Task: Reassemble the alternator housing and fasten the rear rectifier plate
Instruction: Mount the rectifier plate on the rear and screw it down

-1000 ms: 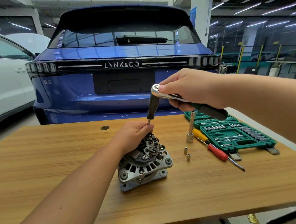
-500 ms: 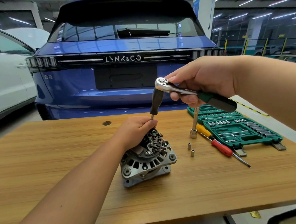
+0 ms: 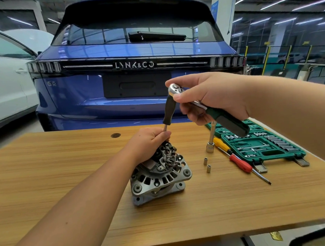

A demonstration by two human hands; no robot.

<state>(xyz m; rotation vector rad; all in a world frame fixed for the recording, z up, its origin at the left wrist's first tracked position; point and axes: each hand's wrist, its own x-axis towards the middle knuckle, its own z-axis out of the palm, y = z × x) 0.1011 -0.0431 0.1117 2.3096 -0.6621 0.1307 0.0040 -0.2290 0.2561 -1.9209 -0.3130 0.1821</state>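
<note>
One alternator (image 3: 159,176) is stood on a wooden surface (image 3: 200,211), rectifier side up. The left hand (image 3: 149,142) is curled in a grip around the lower shaft of a black-handled driver extension (image 3: 168,108) at the alternator's top. One ratchet (image 3: 210,111) is held by the right hand (image 3: 211,96), fingers wrapped round its handle. Nearby are seen two small loose sockets (image 3: 207,165), one upright socket extension (image 3: 210,138), two screwdrivers (image 3: 239,161) and one open green socket case (image 3: 260,146).

Counting what is lying on the counter (image 3: 47,176)

One alternator (image 3: 159,177) is sitting mid-counter; two loose sockets (image 3: 205,161) (image 3: 209,168), one extension bar (image 3: 210,139), one screwdriver (image 3: 239,161) and one socket case (image 3: 260,146) are lying alongside; one ratchet (image 3: 204,109) is showing above, and two cars (image 3: 140,67) (image 3: 5,84) are standing behind.
</note>
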